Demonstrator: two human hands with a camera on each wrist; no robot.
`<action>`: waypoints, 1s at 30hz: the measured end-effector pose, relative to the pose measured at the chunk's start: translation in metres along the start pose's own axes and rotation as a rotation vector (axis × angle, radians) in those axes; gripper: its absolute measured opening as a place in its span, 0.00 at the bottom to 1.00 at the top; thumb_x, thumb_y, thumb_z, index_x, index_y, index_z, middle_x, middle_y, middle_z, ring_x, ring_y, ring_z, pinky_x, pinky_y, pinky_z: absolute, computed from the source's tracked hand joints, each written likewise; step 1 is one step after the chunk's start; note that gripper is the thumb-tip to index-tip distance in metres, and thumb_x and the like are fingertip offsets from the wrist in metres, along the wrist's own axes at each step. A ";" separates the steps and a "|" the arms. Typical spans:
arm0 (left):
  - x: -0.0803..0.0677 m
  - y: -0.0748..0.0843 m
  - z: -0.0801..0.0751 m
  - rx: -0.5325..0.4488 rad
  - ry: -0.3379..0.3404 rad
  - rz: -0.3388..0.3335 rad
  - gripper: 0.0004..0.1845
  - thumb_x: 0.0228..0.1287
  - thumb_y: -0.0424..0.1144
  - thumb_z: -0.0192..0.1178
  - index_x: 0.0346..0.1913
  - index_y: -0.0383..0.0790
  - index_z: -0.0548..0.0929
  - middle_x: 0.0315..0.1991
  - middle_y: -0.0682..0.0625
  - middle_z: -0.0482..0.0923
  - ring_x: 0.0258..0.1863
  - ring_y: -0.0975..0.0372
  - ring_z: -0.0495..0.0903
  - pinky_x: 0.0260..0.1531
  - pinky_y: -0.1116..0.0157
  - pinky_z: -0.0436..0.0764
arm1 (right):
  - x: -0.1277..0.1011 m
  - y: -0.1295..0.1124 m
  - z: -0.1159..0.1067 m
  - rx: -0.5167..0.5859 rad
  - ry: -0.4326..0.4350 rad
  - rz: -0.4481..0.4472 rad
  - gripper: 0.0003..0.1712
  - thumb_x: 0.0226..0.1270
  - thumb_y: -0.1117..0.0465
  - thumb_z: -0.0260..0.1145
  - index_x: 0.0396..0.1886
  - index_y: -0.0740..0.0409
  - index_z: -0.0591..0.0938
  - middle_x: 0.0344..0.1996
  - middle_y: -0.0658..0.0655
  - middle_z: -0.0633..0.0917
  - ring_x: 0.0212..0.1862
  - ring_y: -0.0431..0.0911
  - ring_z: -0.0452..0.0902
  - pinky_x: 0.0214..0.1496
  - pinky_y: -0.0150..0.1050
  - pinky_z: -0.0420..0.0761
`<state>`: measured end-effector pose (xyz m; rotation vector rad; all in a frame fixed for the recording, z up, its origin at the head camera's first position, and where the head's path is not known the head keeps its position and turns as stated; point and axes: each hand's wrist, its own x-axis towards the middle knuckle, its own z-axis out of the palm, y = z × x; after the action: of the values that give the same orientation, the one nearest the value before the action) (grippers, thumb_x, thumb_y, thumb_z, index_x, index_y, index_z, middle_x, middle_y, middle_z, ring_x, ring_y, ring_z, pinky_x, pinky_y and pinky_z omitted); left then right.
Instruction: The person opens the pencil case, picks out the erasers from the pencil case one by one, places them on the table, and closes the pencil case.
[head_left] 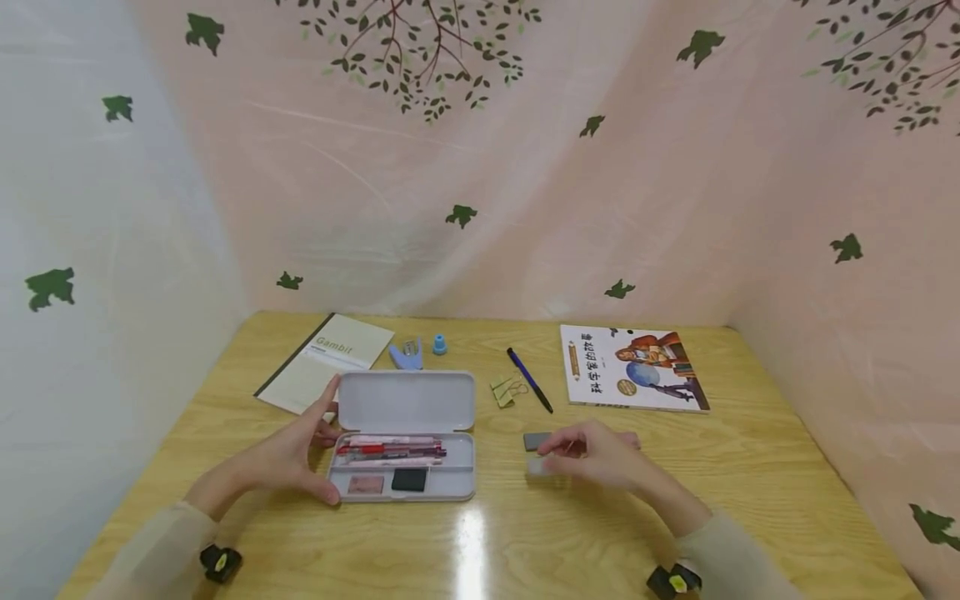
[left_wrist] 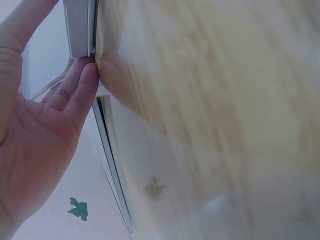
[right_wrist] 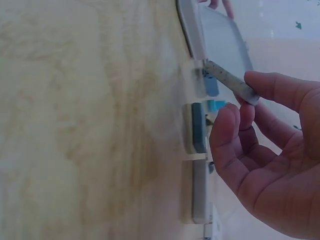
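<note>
A grey pencil case (head_left: 405, 402) lies open in the middle of the wooden table (head_left: 525, 542). Its tray holds red and pink pens (head_left: 390, 450), a pink eraser (head_left: 365, 484) and a black eraser (head_left: 408, 479). My left hand (head_left: 300, 450) rests against the case's left end, fingers fairly straight, thumb at the front corner; the left wrist view shows fingertips (left_wrist: 82, 85) touching the case edge (left_wrist: 80, 30). My right hand (head_left: 592, 454) hovers right of the case with curled fingers. It seems to pinch a thin grey speckled piece (right_wrist: 232, 82). A dark eraser (right_wrist: 198, 127) and a grey eraser (right_wrist: 200, 195) lie beneath it.
A Gambit notebook (head_left: 326, 371) lies at the back left, with a blue staple remover (head_left: 407, 356) and a small blue cap (head_left: 439, 343) beside it. A blue pen (head_left: 529, 380) and gold binder clips (head_left: 506, 390) sit behind the case. A picture book (head_left: 633, 367) lies at the back right.
</note>
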<state>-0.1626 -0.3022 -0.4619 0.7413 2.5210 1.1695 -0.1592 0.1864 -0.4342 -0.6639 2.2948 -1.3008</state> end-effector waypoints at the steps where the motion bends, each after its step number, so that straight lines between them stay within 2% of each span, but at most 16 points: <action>1: 0.000 0.000 0.000 0.001 -0.001 -0.001 0.82 0.40 0.49 0.85 0.80 0.48 0.24 0.71 0.31 0.57 0.56 0.52 0.76 0.60 0.57 0.79 | -0.001 0.003 0.001 0.016 -0.002 0.008 0.12 0.70 0.60 0.70 0.48 0.62 0.88 0.37 0.55 0.87 0.30 0.44 0.79 0.29 0.31 0.80; 7: 0.000 0.000 0.000 -0.007 -0.006 0.001 0.82 0.40 0.48 0.85 0.80 0.47 0.24 0.71 0.31 0.56 0.57 0.50 0.76 0.60 0.56 0.79 | 0.001 0.018 0.009 0.115 0.015 0.087 0.16 0.69 0.60 0.70 0.50 0.66 0.85 0.32 0.56 0.85 0.28 0.45 0.77 0.26 0.34 0.81; 11: 0.002 0.001 0.001 -0.004 -0.010 -0.025 0.82 0.40 0.50 0.85 0.81 0.49 0.24 0.72 0.34 0.56 0.58 0.52 0.76 0.61 0.60 0.78 | 0.002 0.024 0.013 0.138 0.031 0.133 0.18 0.69 0.59 0.70 0.54 0.66 0.82 0.29 0.56 0.82 0.25 0.44 0.74 0.24 0.31 0.76; 15: 0.003 0.001 0.001 0.002 -0.013 -0.030 0.82 0.39 0.51 0.85 0.80 0.50 0.24 0.72 0.34 0.56 0.58 0.53 0.76 0.61 0.61 0.78 | 0.001 0.025 0.015 0.151 0.052 0.167 0.17 0.70 0.58 0.69 0.52 0.64 0.82 0.29 0.56 0.82 0.24 0.44 0.74 0.22 0.31 0.77; 25: 0.003 0.005 -0.001 -0.011 -0.017 -0.017 0.82 0.41 0.47 0.85 0.80 0.45 0.24 0.71 0.31 0.56 0.57 0.50 0.75 0.61 0.52 0.78 | -0.002 0.018 0.010 -0.002 0.034 0.093 0.14 0.72 0.59 0.67 0.51 0.63 0.83 0.29 0.54 0.81 0.26 0.45 0.76 0.23 0.32 0.78; 30: 0.002 0.005 -0.002 -0.030 -0.018 -0.010 0.81 0.41 0.45 0.85 0.80 0.47 0.24 0.70 0.31 0.56 0.57 0.50 0.75 0.61 0.50 0.77 | -0.002 0.018 0.006 -0.031 0.017 0.087 0.13 0.74 0.59 0.66 0.51 0.64 0.82 0.28 0.55 0.82 0.26 0.45 0.76 0.23 0.31 0.77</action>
<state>-0.1637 -0.2992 -0.4572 0.7284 2.4838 1.1891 -0.1576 0.1914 -0.4530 -0.5590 2.3345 -1.2374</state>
